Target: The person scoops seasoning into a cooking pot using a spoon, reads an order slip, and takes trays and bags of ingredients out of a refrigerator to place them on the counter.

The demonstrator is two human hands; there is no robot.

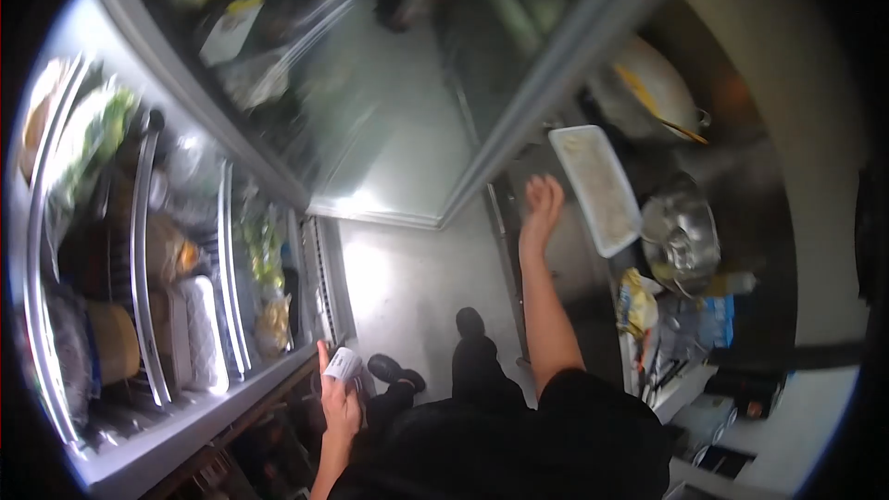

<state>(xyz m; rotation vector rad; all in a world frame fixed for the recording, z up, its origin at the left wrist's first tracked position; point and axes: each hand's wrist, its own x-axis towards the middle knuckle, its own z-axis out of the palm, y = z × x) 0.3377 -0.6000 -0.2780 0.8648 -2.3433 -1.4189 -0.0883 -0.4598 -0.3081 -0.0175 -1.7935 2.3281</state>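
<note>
My left hand (341, 407), low in the view beside the fridge, is closed around a small white object with dark print (344, 365). Its index finger sticks up along the fridge side. The kind of object cannot be made out. My right hand (544, 199) is stretched forward over the edge of the counter with loosely bent fingers, and I see nothing in it. Just to its right, apart from the fingers, lies a long white tray (600, 190) with pale contents.
An upright fridge (227, 398) at left has wire shelves of bagged food and greens. Its glass door (389, 148) stands open ahead. On the right-hand counter are a metal bowl (681, 236), a large pan (657, 83) with a yellow-orange utensil, and a yellow packet (636, 301).
</note>
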